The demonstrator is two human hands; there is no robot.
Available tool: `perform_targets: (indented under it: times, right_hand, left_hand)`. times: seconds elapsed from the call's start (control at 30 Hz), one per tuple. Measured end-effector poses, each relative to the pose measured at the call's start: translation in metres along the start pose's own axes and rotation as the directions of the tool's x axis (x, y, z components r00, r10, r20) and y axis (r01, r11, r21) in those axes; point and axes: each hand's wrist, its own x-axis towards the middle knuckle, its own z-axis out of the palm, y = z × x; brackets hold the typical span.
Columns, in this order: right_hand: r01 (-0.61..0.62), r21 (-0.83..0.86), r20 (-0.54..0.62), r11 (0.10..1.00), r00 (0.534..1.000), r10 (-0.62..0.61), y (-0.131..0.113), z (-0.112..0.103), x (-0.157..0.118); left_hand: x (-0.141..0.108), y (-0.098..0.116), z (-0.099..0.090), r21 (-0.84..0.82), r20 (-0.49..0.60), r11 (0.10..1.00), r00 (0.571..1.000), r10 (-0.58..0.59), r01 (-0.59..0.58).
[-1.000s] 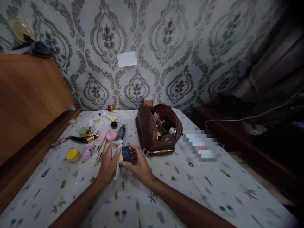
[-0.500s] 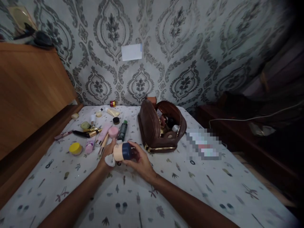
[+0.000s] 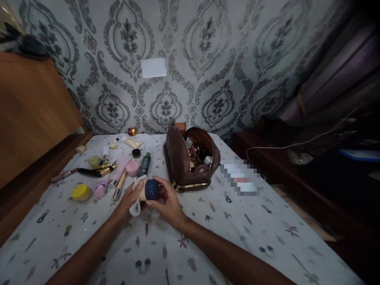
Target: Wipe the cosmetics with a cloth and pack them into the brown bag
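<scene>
A cosmetic jar (image 3: pixel 152 189) with a cream body and a dark blue lid lies on its side in the air between my hands. My left hand (image 3: pixel 130 197) is closed round the cream body, a white wipe or tissue (image 3: pixel 135 209) pressed against it and hanging below. On the blue lid end, my right hand (image 3: pixel 171 206) grips with thumb and fingers. Just beyond the jar are a dark green bottle (image 3: pixel 145 164) and a round pink pot (image 3: pixel 132 168). A brown leather makeup bag (image 3: pixel 181 162) stands unzipped to the right, with cosmetics inside.
Left on the patterned sheet lie a yellow-lidded jar (image 3: pixel 81 192), a purple tube (image 3: pixel 101 187), makeup brushes (image 3: pixel 119 186), a pink tube (image 3: pixel 120 170) and a black-lidded pot (image 3: pixel 135 153). A pixelated flat item (image 3: pixel 240 177) lies right of the bag. A wooden cabinet (image 3: pixel 35 126) borders the left.
The whole view has turned slightly right, so things appear further left. My left thumb now lies across the jar's cream body, covering more of it. The right hand keeps its hold on the lid.
</scene>
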Motion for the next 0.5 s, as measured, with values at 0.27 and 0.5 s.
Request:
perform_targets:
  times: [0.27, 0.5]
  right_hand:
    - [0.074, -0.050, -0.031, 0.996, 0.997, -0.076, 0.003, 0.001, -0.001]
    - [0.246, -0.260, -0.018, 0.934, 0.966, -0.259, -0.004, -0.001, -0.001]
  left_hand:
    - [0.017, -0.025, -0.024, 0.308, 0.003, 0.920, 0.967, 0.253, -0.242]
    - [0.012, -0.015, -0.017, 0.217, -0.054, 0.956, 0.976, 0.212, -0.196]
